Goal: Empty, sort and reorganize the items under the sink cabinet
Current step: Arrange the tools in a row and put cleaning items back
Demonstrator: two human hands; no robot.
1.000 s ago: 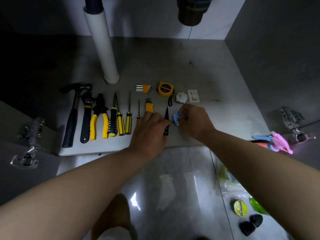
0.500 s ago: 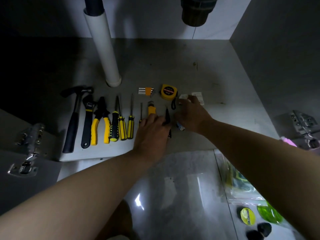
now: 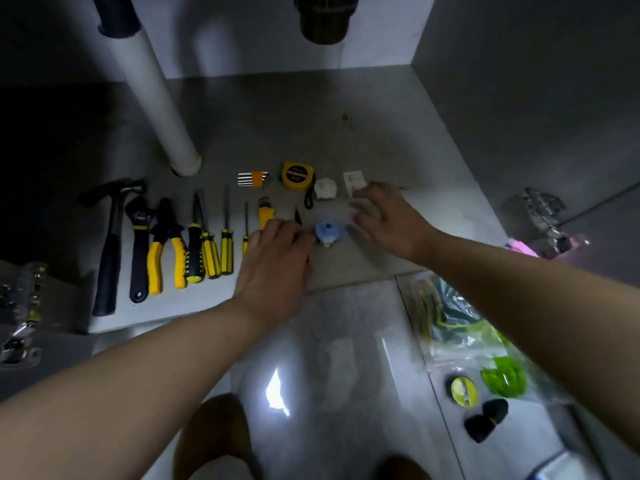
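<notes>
Tools lie in a row on the grey cabinet floor (image 3: pixel 398 140): a hammer (image 3: pixel 110 244), a black wrench (image 3: pixel 139 244), yellow pliers (image 3: pixel 166 247), screwdrivers (image 3: pixel 202 251) and a yellow knife (image 3: pixel 266 212). Behind them are hex keys (image 3: pixel 252 178), a yellow tape measure (image 3: pixel 297 175), a white round item (image 3: pixel 325 188) and a small white box (image 3: pixel 353 180). A small blue item (image 3: pixel 327 232) lies free between my hands. My left hand (image 3: pixel 273 268) rests over a thin black tool (image 3: pixel 298 216), fingertips beside the blue item. My right hand (image 3: pixel 391 220) hovers just right of it, fingers spread and blurred.
A white drain pipe (image 3: pixel 156 98) stands at the back left and a dark trap (image 3: pixel 323 19) hangs above. Door hinges (image 3: pixel 543 209) flank the opening. On the tiled floor at right lie a plastic bag (image 3: pixel 460 317), a yellow-green roll (image 3: pixel 464 391) and black pieces (image 3: pixel 485 420).
My right hand let go of the small blue item, which now lies on the cabinet floor, and drew back to the right with fingers spread. My left hand stays over the black tool.
</notes>
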